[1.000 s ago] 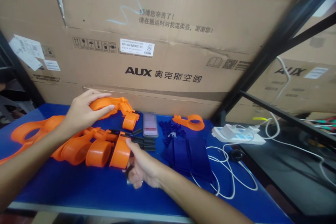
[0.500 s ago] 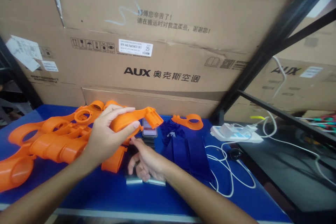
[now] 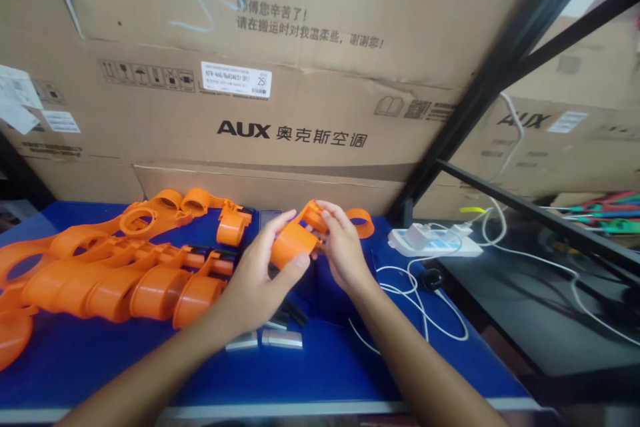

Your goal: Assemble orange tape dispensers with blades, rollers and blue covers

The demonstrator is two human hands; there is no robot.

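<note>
Both my hands hold one orange plastic piece [image 3: 294,245], a wide ring with a clip-like end, raised above the blue table. My left hand [image 3: 260,277] grips it round the ring, with the thumb along its near side. On the clip end are the fingers of my right hand [image 3: 343,250]; whether something small is pinched there I cannot make out. More orange pieces [image 3: 117,290] of the same sort lie in rows to the left, some with black ends. Below my hands lie dark strips [image 3: 296,312] and small silvery blocks [image 3: 283,338]. Dark blue pieces [image 3: 340,287] are partly behind my right hand.
A large cardboard box [image 3: 300,93] stands along the back of the blue table [image 3: 300,387]. Another orange ring [image 3: 365,227] lies behind my right hand. On the right are a white power strip [image 3: 435,243], loose white cables [image 3: 453,333] and a black rack post [image 3: 465,93].
My left hand has carried the orange piece right from the pile. My right hand has risen from the silvery blocks to the piece's clip end. The view has shifted slightly right.
</note>
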